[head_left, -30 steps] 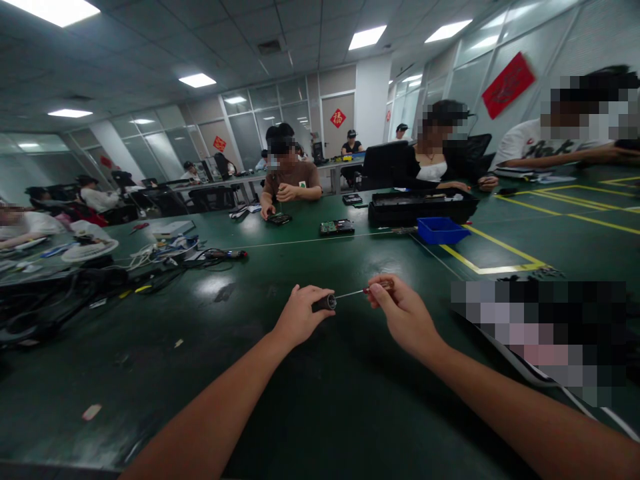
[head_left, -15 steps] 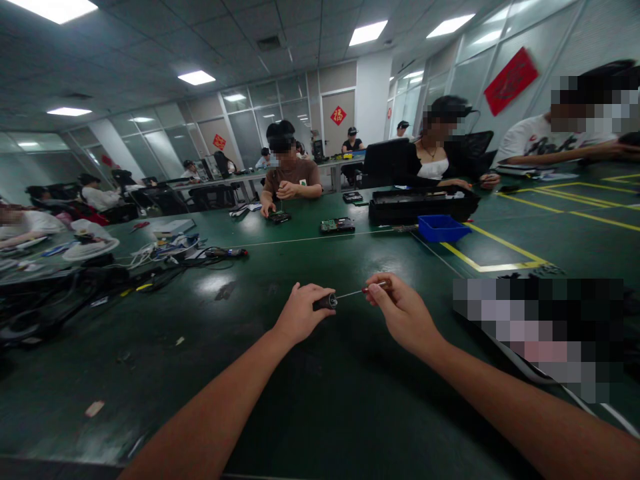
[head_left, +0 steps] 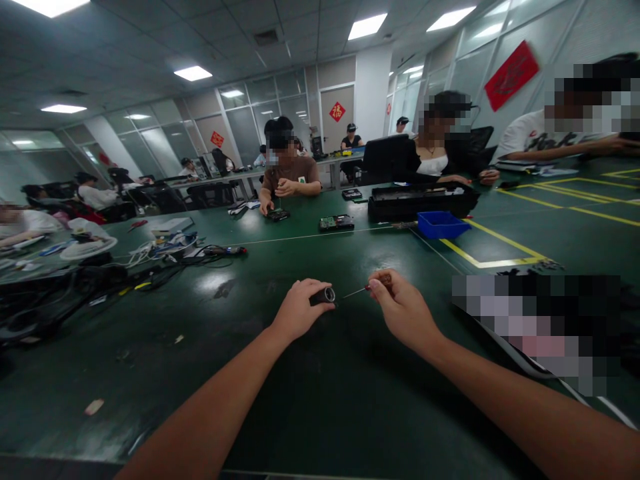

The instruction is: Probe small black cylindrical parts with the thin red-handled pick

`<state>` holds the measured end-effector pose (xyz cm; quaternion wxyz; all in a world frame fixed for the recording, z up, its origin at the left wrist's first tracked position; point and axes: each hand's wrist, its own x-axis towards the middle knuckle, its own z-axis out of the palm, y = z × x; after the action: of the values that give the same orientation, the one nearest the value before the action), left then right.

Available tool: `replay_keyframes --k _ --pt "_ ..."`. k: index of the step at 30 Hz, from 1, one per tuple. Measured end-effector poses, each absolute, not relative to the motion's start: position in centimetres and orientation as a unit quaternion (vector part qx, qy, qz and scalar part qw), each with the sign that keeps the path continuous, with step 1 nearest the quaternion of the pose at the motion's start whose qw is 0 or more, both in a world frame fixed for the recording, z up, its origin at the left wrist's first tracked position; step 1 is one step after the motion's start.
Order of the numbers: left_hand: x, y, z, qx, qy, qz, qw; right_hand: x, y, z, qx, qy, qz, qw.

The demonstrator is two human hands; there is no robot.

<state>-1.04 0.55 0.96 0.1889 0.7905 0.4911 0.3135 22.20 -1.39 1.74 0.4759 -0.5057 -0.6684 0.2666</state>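
My left hand (head_left: pixel 303 308) is closed round a short black cylinder (head_left: pixel 320 297), whose open round end with a pale rim faces right. What lies inside that end is too small to make out. In my right hand (head_left: pixel 400 303) is a screwdriver (head_left: pixel 356 292), gripped by its reddish handle. Its thin metal shaft points left and slightly down, with the tip a little to the right of the cylinder and apart from it. Both hands are above the green tabletop (head_left: pixel 310 400). My left fingers partly hide the cylinder's body.
A blue bin (head_left: pixel 443 225) and a long black tray (head_left: pixel 423 202) stand beyond my right hand. An opened device with a green circuit board (head_left: pixel 337 223) lies ahead. Tangled cables (head_left: pixel 170 257) cover the left. Across the table a person (head_left: pixel 290 173) works on a small device.
The screwdriver tip has come out of the cylinder's open end and now sits lower and to the right. The cylinder has turned slightly, showing more of its opening.
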Motion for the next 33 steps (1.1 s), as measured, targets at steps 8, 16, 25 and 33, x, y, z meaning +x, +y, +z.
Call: replay_keyframes --k 8,16,25,33 --pt "-1.0 1.3 0.3 0.625 0.443 0.484 0.423 22.3 -1.4 1.9 -0.508 -0.658 0.254 0.496" --pt "-0.9 0.6 1.5 0.686 0.545 0.375 0.303 22.3 -1.3 1.7 -0.495 -0.66 0.273 0.494" --pt "-0.2 0.5 0.5 0.827 0.532 0.15 0.107 22.3 -1.5 1.9 -0.495 -0.662 0.281 0.488" --pt "-0.7 0.9 1.1 0.808 0.526 0.204 0.17 22.1 -1.5 1.9 -0.485 -0.665 0.285 0.491"
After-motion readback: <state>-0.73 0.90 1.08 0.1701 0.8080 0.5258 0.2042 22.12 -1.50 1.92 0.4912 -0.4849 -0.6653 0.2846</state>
